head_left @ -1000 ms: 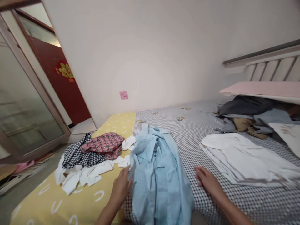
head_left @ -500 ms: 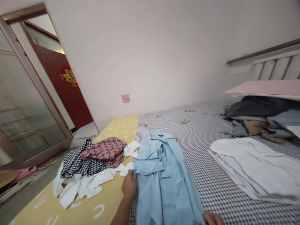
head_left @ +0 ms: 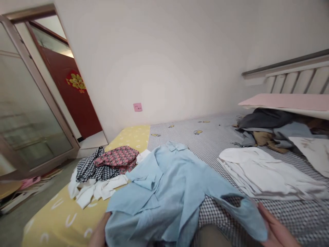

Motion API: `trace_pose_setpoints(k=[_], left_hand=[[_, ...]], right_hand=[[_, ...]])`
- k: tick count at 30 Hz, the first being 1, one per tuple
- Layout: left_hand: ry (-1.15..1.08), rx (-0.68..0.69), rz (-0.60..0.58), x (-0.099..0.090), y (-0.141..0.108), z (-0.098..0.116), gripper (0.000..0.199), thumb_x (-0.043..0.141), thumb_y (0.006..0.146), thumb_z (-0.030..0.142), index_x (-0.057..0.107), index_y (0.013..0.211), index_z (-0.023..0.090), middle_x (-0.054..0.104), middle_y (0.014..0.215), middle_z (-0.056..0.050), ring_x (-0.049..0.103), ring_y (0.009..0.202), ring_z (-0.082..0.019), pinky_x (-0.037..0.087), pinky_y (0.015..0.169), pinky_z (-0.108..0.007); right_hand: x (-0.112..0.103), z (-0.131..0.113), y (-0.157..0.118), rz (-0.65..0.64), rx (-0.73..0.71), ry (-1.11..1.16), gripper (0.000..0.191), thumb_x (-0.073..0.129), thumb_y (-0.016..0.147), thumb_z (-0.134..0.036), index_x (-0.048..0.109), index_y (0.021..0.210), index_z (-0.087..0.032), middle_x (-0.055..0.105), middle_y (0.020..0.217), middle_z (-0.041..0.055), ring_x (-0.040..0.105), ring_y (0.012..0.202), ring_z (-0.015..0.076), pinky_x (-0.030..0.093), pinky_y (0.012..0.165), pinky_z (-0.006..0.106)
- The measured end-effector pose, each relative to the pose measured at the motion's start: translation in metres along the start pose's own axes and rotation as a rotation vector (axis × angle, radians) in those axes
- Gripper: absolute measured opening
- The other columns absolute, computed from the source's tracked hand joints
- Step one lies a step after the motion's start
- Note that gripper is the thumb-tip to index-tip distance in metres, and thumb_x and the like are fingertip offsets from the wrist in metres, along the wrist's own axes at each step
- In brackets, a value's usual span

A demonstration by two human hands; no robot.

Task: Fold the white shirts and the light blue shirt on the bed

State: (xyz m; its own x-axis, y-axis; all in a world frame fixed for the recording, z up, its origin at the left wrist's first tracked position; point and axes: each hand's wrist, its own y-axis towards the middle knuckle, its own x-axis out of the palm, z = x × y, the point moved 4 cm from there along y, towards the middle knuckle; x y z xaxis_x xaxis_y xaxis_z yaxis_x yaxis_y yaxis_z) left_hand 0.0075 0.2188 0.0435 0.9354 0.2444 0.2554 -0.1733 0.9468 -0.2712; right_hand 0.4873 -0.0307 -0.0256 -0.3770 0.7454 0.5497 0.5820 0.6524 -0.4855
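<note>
A light blue collared shirt (head_left: 172, 178) lies spread on the bed, its collar toward the wall and one sleeve stretched out to the right. At that sleeve's cuff, my right hand (head_left: 277, 226) is closed on the cloth, with the fingers partly behind it. My left hand (head_left: 99, 230) is at the shirt's left edge, low in the view; the cloth covers its fingertips, and it appears to grip the edge. Left of the shirt is a loose heap with a red patterned cloth (head_left: 118, 157), a black-and-white checked cloth (head_left: 89, 168) and white garments (head_left: 100, 190).
Folded white clothes (head_left: 262, 171) lie on the checked sheet (head_left: 185, 130) at right. Behind them, a pink board (head_left: 285, 100) rests over dark clothes (head_left: 269, 118). Yellow bedding (head_left: 64, 212) runs along the left, beside the floor and a glass door (head_left: 33, 113).
The shirt has been spread wider, its right sleeve drawn out to the right by my right hand. My left hand has moved left and nearer to me with the other side.
</note>
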Motion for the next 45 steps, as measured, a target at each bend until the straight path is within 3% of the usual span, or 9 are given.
trace_pose_setpoints(k=[9, 14, 16, 20, 23, 28, 33, 37, 45], left_hand=[[0.017, -0.304, 0.227, -0.107, -0.028, -0.113, 0.018, 0.066, 0.061, 0.022, 0.062, 0.079, 0.019, 0.069, 0.068, -0.003, 0.064, 0.065, -0.020, 0.052, 0.060, -0.031], [0.099, -0.126, 0.397, -0.129, -0.039, -0.124, 0.040, 0.068, 0.058, 0.028, 0.052, 0.095, 0.024, 0.061, 0.068, 0.003, 0.063, 0.071, -0.019, 0.053, 0.071, -0.034], [0.195, -0.001, 0.403, -0.129, -0.037, -0.114, 0.048, 0.068, 0.062, 0.041, 0.052, 0.104, 0.023, 0.060, 0.081, 0.000, 0.064, 0.086, -0.024, 0.054, 0.084, -0.043], [0.409, 0.107, 0.282, -0.109, -0.026, -0.100, 0.064, 0.059, 0.069, 0.065, 0.050, 0.115, 0.021, 0.058, 0.117, -0.011, 0.053, 0.124, -0.034, 0.040, 0.109, -0.055], [0.480, 0.101, 0.145, -0.087, -0.018, -0.100, 0.059, 0.055, 0.073, 0.065, 0.054, 0.110, 0.019, 0.060, 0.124, -0.015, 0.053, 0.126, -0.031, 0.040, 0.111, -0.048], [0.539, 0.074, 0.046, -0.064, -0.003, -0.109, 0.056, 0.052, 0.079, 0.065, 0.059, 0.107, 0.016, 0.069, 0.114, -0.016, 0.063, 0.113, -0.027, 0.048, 0.100, -0.042], [0.652, 0.087, 0.162, -0.055, 0.011, -0.093, 0.074, 0.071, 0.063, 0.058, 0.051, 0.119, 0.015, 0.056, 0.133, -0.026, 0.046, 0.135, -0.039, 0.041, 0.106, -0.054], [0.694, 0.076, 0.096, -0.044, 0.014, -0.075, 0.048, 0.081, 0.049, 0.044, 0.063, 0.084, 0.018, 0.064, 0.123, -0.026, 0.043, 0.137, -0.048, 0.039, 0.107, -0.060], [0.303, -0.118, -0.205, -0.027, -0.040, -0.037, 0.048, 0.087, 0.053, 0.044, 0.074, 0.091, 0.019, 0.079, 0.093, -0.011, 0.071, 0.103, -0.039, 0.057, 0.089, -0.049]], right_hand=[[-0.037, 0.083, -0.005, 0.243, -0.102, -0.375, 0.080, 0.079, 0.050, -0.051, 0.056, 0.124, -0.030, 0.071, 0.113, 0.0125, 0.065, 0.111, 0.0375, 0.057, 0.087, 0.050], [-0.017, 0.055, -0.044, 0.375, -0.778, -0.878, 0.078, 0.062, 0.062, -0.059, 0.055, 0.127, -0.015, 0.060, 0.125, 0.0194, 0.052, 0.124, 0.0402, 0.037, 0.108, 0.061], [0.005, 0.059, -0.071, 0.262, -0.836, -0.922, 0.061, 0.059, 0.068, -0.059, 0.063, 0.113, -0.018, 0.062, 0.122, 0.0181, 0.054, 0.120, 0.0379, 0.040, 0.106, 0.057], [0.043, 0.128, -0.104, -0.123, -0.105, -0.544, 0.057, 0.073, 0.070, -0.058, 0.060, 0.113, -0.023, 0.068, 0.112, 0.0110, 0.068, 0.098, 0.0311, 0.055, 0.084, 0.046], [0.054, 0.192, -0.114, -0.196, 0.386, -0.210, 0.076, 0.088, 0.061, -0.045, 0.048, 0.123, -0.028, 0.072, 0.102, 0.0038, 0.072, 0.093, 0.0268, 0.056, 0.082, 0.040], [0.052, 0.236, -0.073, -0.073, 0.451, -0.257, 0.085, 0.093, 0.054, -0.047, 0.046, 0.124, -0.034, 0.073, 0.096, -0.0005, 0.072, 0.081, 0.0211, 0.054, 0.068, 0.031], [0.068, 0.231, -0.034, -0.032, 0.248, -0.455, 0.093, 0.091, 0.040, -0.060, 0.053, 0.119, -0.032, 0.073, 0.102, 0.0030, 0.069, 0.094, 0.0246, 0.053, 0.074, 0.034], [0.085, 0.213, -0.033, -0.156, 0.096, -0.475, 0.063, 0.089, 0.044, -0.060, 0.066, 0.093, -0.027, 0.075, 0.099, 0.0030, 0.067, 0.101, 0.0302, 0.054, 0.080, 0.038], [0.075, 0.091, -0.056, -0.119, -0.056, -0.159, 0.053, 0.090, 0.052, -0.044, 0.068, 0.096, -0.024, 0.076, 0.102, 0.0053, 0.069, 0.103, 0.0294, 0.058, 0.090, 0.041]])
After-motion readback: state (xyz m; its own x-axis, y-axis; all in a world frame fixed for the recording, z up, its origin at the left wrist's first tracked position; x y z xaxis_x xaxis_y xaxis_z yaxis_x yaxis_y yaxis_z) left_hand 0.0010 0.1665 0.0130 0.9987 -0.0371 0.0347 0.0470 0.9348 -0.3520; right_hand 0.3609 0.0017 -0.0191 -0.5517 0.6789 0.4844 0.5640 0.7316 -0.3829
